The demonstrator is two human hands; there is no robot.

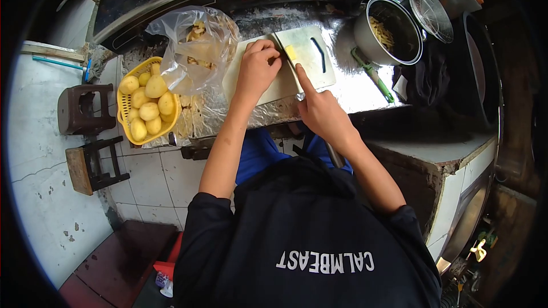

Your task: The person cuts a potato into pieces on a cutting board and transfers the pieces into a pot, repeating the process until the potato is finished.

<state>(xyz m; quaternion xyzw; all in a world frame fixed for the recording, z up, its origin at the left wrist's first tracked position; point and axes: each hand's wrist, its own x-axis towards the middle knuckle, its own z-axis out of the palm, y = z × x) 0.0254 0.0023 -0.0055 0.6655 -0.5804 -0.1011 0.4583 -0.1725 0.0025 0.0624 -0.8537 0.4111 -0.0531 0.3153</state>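
My right hand (324, 113) is closed round the handle of a knife (288, 57), its index finger stretched along the blade. The blade stands over a white cutting board (325, 80). Just right of the blade lies a small yellow potato piece (291, 52). My left hand (261, 67) rests on the board left of the blade, fingers curled and pressed down; what lies under them is hidden. Beyond my left hand a clear plastic bag (200, 45) holds peelings.
A yellow basket (121, 108) of peeled potatoes (149, 111) stands at the left. On the right are a pot (390, 31) with cut strips, a green-handled peeler (374, 77), a wire strainer (431, 17) and a dark cloth (428, 80). Two stools (85, 108) stand on the floor at left.
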